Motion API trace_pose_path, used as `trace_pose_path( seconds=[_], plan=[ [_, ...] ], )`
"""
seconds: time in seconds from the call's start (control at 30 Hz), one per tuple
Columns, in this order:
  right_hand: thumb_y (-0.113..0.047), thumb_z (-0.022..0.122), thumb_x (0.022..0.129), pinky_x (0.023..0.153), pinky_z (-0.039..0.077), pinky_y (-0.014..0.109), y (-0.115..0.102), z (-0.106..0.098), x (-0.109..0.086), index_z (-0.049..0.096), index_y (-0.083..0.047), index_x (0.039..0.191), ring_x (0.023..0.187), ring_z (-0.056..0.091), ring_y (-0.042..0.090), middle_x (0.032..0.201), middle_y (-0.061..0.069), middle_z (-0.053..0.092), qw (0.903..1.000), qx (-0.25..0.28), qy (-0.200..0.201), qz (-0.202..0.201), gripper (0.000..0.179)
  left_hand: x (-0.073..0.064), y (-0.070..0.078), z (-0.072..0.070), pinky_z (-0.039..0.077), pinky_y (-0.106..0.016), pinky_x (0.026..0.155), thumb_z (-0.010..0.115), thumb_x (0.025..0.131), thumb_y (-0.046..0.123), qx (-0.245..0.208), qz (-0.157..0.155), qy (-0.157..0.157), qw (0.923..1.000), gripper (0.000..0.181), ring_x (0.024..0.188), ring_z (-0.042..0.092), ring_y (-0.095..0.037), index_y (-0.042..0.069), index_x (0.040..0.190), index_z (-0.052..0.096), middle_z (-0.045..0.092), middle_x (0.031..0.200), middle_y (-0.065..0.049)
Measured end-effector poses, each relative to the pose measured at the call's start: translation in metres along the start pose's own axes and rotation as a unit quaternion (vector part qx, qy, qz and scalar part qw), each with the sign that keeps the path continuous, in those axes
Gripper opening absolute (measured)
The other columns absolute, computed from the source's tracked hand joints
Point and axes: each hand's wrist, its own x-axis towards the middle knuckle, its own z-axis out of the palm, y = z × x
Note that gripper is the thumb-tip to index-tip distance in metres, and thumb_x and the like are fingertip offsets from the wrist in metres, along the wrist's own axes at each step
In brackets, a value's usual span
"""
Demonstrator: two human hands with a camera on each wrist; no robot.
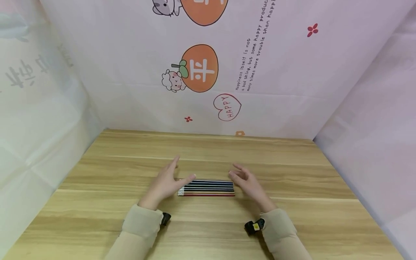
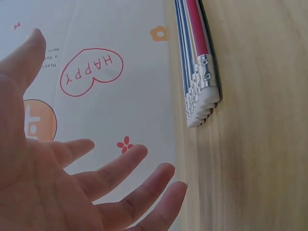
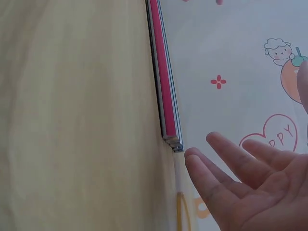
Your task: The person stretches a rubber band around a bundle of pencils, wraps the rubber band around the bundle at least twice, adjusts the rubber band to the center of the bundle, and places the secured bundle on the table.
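Note:
Several pencils (image 1: pixel 208 188) lie side by side in a flat row on the table, a red one nearest the person. White erasers (image 2: pixel 206 98) in silver ferrules cap their left ends; the right ends (image 3: pixel 169 139) look blunt. My left hand (image 1: pixel 165 182) is by the eraser end, fingers spread and empty, its thumb overlapping the row in the head view. Beside the other end is my right hand (image 1: pixel 249 185), its fingers loosely bent and holding nothing. A thin yellow loop (image 3: pixel 179 211) lies beyond the blunt ends in the right wrist view.
The wood-grain table (image 1: pixel 208 231) runs back to a white printed sheet (image 1: pixel 136 108) with cartoon fruit, a heart and lettering. Similar sheets hang at the left (image 1: pixel 42 119) and right (image 1: pixel 373 144). Each wrist wears a black camera on a strap.

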Motion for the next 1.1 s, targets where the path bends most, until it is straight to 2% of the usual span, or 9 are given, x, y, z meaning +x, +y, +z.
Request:
trace_pose_path(
  seconds=[0.17,0.27,0.37,0.5,0.7,0.83,0.97,1.1],
  plan=[
    [-0.027,0.054,0.103,0.107,0.052,0.046,0.002,0.001,0.001,0.030,0.000,0.153,0.128,0.054,0.040,0.142,0.028,0.051,1.0000,0.002,-0.005,0.000,0.061,0.001,-0.002,0.002,0.037,-0.068,0.111,0.064,0.080,0.073,-0.024,-0.002,-0.013,0.9996,0.108,0.139,0.041,-0.042,0.021,0.160,0.014,0.046,0.151,-0.015],
    [-0.023,0.057,0.102,0.105,0.053,0.045,0.002,0.002,0.001,0.033,0.003,0.150,0.127,0.055,0.040,0.140,0.028,0.053,0.9999,-0.007,-0.009,0.000,0.060,0.001,-0.003,0.005,0.040,-0.066,0.110,0.069,0.077,0.072,-0.032,-0.008,-0.027,0.9991,0.110,0.137,0.044,-0.040,0.022,0.160,0.016,0.047,0.150,-0.012],
    [-0.024,0.060,0.100,0.104,0.053,0.047,0.002,0.003,0.001,0.037,0.004,0.148,0.126,0.055,0.039,0.139,0.026,0.055,0.9995,-0.028,-0.012,0.001,0.060,0.000,-0.004,0.007,0.040,-0.064,0.111,0.072,0.075,0.070,-0.027,-0.009,-0.037,0.9989,0.112,0.138,0.043,-0.039,0.023,0.160,0.018,0.048,0.150,-0.011],
    [-0.027,0.066,0.096,0.104,0.052,0.049,0.002,0.003,0.000,0.044,0.003,0.144,0.123,0.057,0.037,0.134,0.024,0.059,0.9979,-0.062,-0.014,-0.007,0.060,0.001,-0.004,0.009,0.041,-0.064,0.109,0.075,0.075,0.066,-0.019,0.000,-0.035,0.9992,0.110,0.137,0.045,-0.040,0.020,0.159,0.021,0.050,0.147,-0.012],
    [-0.030,0.073,0.091,0.101,0.053,0.049,0.004,0.003,0.001,0.050,0.001,0.141,0.119,0.059,0.034,0.131,0.020,0.062,0.9947,-0.098,-0.027,-0.015,0.063,0.001,-0.006,0.010,0.042,-0.062,0.110,0.083,0.074,0.054,-0.050,0.007,-0.048,0.9976,0.108,0.133,0.049,-0.037,0.015,0.157,0.027,0.054,0.144,-0.015],
    [-0.029,0.077,0.088,0.094,0.053,0.044,0.005,0.003,0.001,0.051,0.003,0.140,0.113,0.057,0.031,0.130,0.020,0.062,0.9930,-0.109,-0.038,-0.020,0.066,0.003,-0.008,0.011,0.038,-0.062,0.112,0.090,0.070,0.041,-0.062,0.007,-0.051,0.9967,0.103,0.133,0.048,-0.037,0.013,0.153,0.036,0.058,0.141,-0.013],
    [-0.026,0.082,0.082,0.090,0.051,0.036,0.007,0.004,0.002,0.052,0.002,0.139,0.111,0.055,0.030,0.130,0.020,0.061,0.9929,-0.109,-0.044,-0.014,0.070,0.005,-0.010,0.012,0.034,-0.064,0.114,0.094,0.064,0.032,-0.051,0.003,-0.046,0.9976,0.100,0.134,0.044,-0.041,0.013,0.149,0.044,0.061,0.137,-0.011],
    [-0.021,0.086,0.077,0.089,0.049,0.034,0.007,0.005,0.001,0.052,0.001,0.140,0.112,0.053,0.030,0.132,0.019,0.060,0.9925,-0.109,-0.053,-0.013,0.075,0.006,-0.011,0.015,0.036,-0.061,0.113,0.096,0.060,0.024,-0.037,0.002,-0.040,0.9985,0.099,0.132,0.044,-0.040,0.013,0.146,0.048,0.062,0.134,-0.011]
  ],
)
